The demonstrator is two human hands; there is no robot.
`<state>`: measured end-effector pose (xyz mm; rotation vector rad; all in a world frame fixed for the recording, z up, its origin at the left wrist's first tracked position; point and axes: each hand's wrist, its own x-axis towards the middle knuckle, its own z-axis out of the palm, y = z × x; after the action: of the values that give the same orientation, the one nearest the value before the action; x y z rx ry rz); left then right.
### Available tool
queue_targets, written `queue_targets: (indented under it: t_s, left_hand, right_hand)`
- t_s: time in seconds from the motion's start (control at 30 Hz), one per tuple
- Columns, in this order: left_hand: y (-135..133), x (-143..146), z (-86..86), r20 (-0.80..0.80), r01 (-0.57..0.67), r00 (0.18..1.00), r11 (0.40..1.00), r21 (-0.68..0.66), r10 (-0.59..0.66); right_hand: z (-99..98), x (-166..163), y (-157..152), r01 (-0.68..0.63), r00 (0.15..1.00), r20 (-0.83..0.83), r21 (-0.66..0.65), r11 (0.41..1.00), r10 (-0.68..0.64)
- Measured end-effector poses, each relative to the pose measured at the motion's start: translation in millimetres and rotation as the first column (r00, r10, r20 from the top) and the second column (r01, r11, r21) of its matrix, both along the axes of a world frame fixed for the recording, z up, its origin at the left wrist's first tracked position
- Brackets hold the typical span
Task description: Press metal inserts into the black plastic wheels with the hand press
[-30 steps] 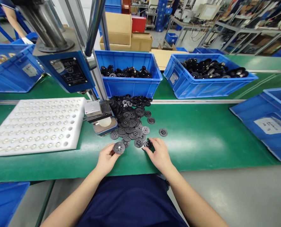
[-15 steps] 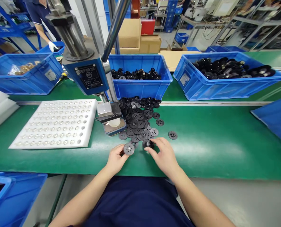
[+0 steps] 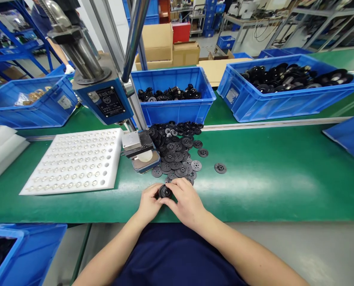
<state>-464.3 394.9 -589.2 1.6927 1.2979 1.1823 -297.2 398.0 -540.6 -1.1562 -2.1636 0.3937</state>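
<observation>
In front of my body, both hands meet around a black round hub-like part [image 3: 165, 192] with stepped rings and a small centre hole. My left hand [image 3: 148, 204] grips it from the left, its fingers closed. My right hand [image 3: 186, 201] curls over its right side, thumb below and fingers above. The flat disc my left hand held before is hidden behind this part or by the fingers. Just beyond the hands lies a heap of black discs [image 3: 177, 157], with a single disc [image 3: 220, 168] apart on the right.
A blue hand press [image 3: 105, 101] stands left of the heap. Further left is a white foam tray [image 3: 71, 159] of small round metallic parts. Blue bins [image 3: 177, 113], [image 3: 284, 107] of black parts line the back; another bin [image 3: 30, 109] is at left. A co-worker's arm [image 3: 57, 49] shows behind.
My right hand has moved left with its black part and brought it against the disc in my left hand. My left hand has stayed nearly in place. The view has shifted slightly.
</observation>
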Motion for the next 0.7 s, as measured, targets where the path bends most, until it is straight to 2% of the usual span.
queue_targets:
  t_s: [0.27,0.5,0.7]
  left_hand:
    - [0,-1,1.1,-0.014,0.004,1.0,0.999,0.037,-0.003]
    - [-3,-4,-6.3,-0.054,0.021,0.998,0.993,0.116,-0.015]
    - [-5,-5,-6.7,-0.137,0.008,0.991,0.998,0.064,0.001]
  right_hand:
    - [1.7,-2,-3,-0.015,0.999,0.05,-0.012,1.0,0.015]
    - [-1.0,-6,-7,-0.028,0.988,0.151,-0.044,0.999,0.034]
    - [-3.1,-8,-12,-0.053,0.99,0.13,-0.062,0.997,0.061]
